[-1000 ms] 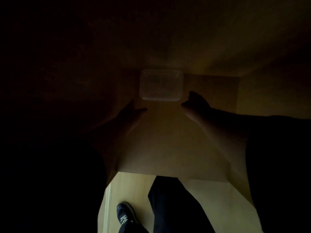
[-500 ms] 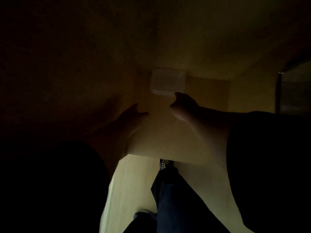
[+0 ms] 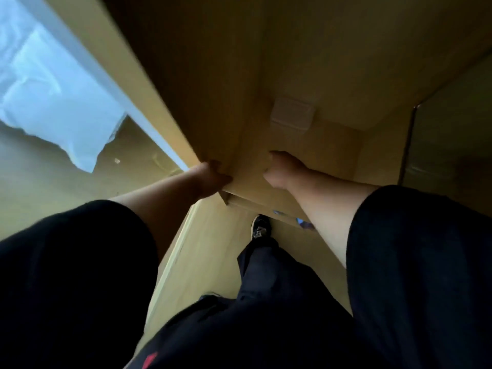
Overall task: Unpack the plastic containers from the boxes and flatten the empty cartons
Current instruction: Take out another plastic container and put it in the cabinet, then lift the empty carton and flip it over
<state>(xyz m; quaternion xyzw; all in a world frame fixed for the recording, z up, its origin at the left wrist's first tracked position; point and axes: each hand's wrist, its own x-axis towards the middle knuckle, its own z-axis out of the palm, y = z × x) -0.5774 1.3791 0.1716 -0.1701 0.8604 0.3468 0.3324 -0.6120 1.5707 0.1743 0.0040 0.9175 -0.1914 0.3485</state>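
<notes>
I look into a large open cardboard carton (image 3: 314, 62) whose walls fill the upper middle and right of the head view. One clear plastic container (image 3: 292, 114) lies at the far bottom of it. My left hand (image 3: 213, 175) grips the near left corner of the carton's rim, fingers wrapped over the edge. My right hand (image 3: 282, 169) is inside the carton on its lower wall, fingers curled, short of the container and not touching it.
A light wooden floor (image 3: 207, 251) shows below the carton, with my dark trouser leg and a black shoe (image 3: 260, 227). A white plastic sheet (image 3: 53, 107) lies on the floor at the left. A second carton wall (image 3: 452, 134) stands at the right.
My head has pulled back out of the carton, so the view is brighter and the floor at left shows. My left hand moved from inside to the rim corner. The container looks farther away.
</notes>
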